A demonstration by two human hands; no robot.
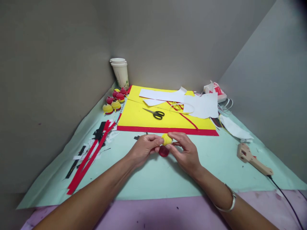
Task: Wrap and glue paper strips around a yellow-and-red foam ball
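Note:
Both hands meet over the pale green sheet (148, 179), just in front of the red-edged yellow foam sheet (141, 116). My left hand (144, 148) and my right hand (183, 150) pinch a small yellow netted ball (166, 139) between their fingertips. A small round red piece (163, 151) sits right under the ball, partly hidden by the fingers; whether a finger holds it I cannot tell. A silver bangle (229, 204) is on my right wrist.
Black scissors (155, 113) and white paper pieces (199, 103) lie on the yellow sheet. Several finished yellow-and-red balls (114, 100) sit by stacked paper cups (120, 72) at the back left. Red and black strips (90, 156) lie left. A glue gun (251, 158) lies right.

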